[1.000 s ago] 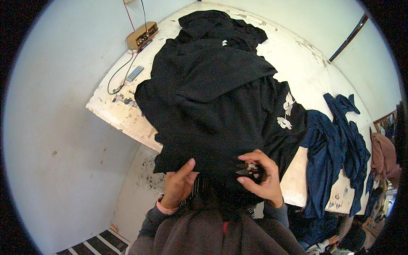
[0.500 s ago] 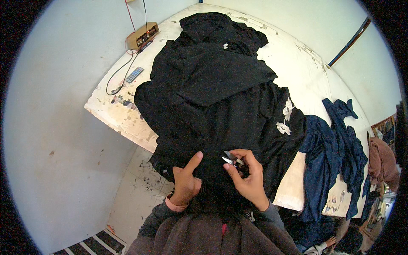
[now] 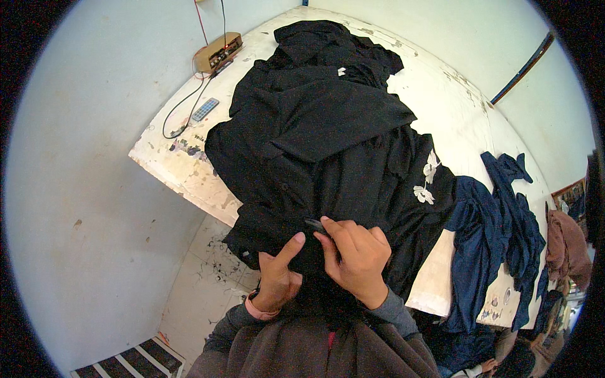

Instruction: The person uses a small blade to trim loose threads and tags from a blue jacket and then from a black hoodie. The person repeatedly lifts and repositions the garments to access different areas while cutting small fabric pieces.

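Note:
A large black garment (image 3: 328, 120) lies spread in folds over the table and hangs over the near edge towards me. My left hand (image 3: 278, 281) grips the cloth near that edge, its fingers curled and its thumb lying on top. Close beside that thumb, my right hand (image 3: 357, 257) is closed round a small pair of thread snips (image 3: 314, 224). Only the dark tip of the snips shows past my fingers; the rest is hidden by the hand. White flower appliqués (image 3: 425, 194) stand out on the garment's right side.
On the pale table (image 3: 167, 162) lie a remote control (image 3: 206, 109) and a brown box-shaped device (image 3: 218, 53) with cables. Dark blue garments (image 3: 472, 246) hang over the right edge. Thread scraps (image 3: 220, 268) litter the floor at left. A person's hand (image 3: 488, 365) shows at lower right.
My right hand has moved left towards my left thumb and turned, so its back now covers most of the snips. The left hand keeps its grip. The whole view has shifted slightly.

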Demonstrator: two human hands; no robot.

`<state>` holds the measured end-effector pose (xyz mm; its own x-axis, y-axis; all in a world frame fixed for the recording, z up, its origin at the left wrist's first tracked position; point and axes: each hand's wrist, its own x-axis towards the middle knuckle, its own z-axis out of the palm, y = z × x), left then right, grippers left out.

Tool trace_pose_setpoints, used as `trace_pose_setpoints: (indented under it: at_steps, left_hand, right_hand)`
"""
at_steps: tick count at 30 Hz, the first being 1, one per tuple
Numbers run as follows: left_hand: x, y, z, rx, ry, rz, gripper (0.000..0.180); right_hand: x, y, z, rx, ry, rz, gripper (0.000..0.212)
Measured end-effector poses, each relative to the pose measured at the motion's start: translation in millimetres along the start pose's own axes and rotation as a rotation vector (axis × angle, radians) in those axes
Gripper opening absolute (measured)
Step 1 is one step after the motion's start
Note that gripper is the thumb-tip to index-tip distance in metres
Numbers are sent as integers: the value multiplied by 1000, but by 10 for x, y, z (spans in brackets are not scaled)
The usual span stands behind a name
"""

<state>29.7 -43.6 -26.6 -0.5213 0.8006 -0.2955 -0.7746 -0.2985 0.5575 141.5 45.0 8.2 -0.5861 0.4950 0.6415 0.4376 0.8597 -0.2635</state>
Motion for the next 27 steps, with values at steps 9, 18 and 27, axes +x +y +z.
trace_pose_setpoints:
  at_steps: [9,18,27]
  left_hand:
    - [-16,2,23,17,27,-6,28]
    - [-2,-21,-135,70,1,-27,23]
    - [-19,-62,-215,182,-101,57,26]
  right_hand:
    - [28,10,-1,35,1,8,26]
    - [46,-1,0,85,-9,5,26]
    - [30,-8,11,111,16,33,25]
